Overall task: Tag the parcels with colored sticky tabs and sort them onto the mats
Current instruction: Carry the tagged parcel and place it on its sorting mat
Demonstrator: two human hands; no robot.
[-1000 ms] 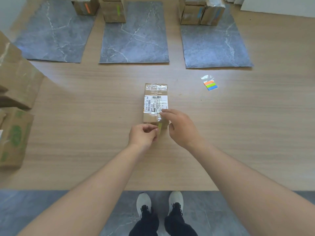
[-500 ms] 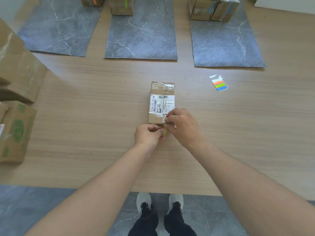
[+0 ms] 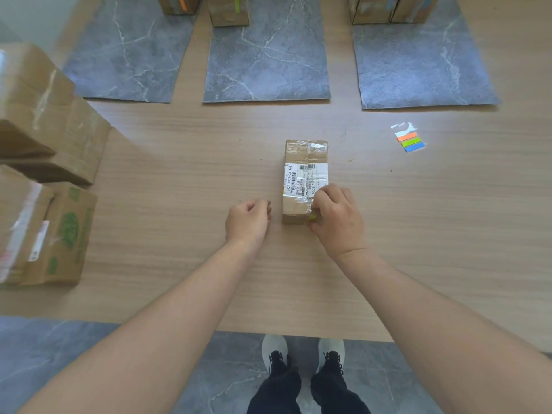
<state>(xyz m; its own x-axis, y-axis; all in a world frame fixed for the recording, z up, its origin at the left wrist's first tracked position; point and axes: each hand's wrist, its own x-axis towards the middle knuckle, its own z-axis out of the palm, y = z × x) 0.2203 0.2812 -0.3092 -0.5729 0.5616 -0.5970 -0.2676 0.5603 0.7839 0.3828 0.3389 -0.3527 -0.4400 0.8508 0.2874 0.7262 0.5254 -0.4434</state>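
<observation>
A small taped cardboard parcel [image 3: 301,162] with a white shipping label lies lengthwise at the table's centre. My right hand [image 3: 337,219] curls over its near right corner and pinches a green sticky tab [image 3: 312,218] against the front edge. My left hand [image 3: 246,222] hovers just left of the parcel, loosely curled, holding nothing and touching nothing. A pad of orange, green and blue tabs [image 3: 410,141] lies to the right. Three grey marble mats sit at the back: left [image 3: 128,55], middle [image 3: 265,64], right [image 3: 418,61].
Tagged boxes stand at the mats' far ends: orange-tagged [image 3: 179,3], green-tagged [image 3: 228,10], blue-tagged [image 3: 388,8]. Several untagged cardboard boxes [image 3: 53,138] are stacked along the table's left side. The table's near edge [image 3: 298,331] is above my shoes.
My left hand has let go of the green tab and drawn away to the left. My right hand stays at the parcel's near right corner, holding the tab there.
</observation>
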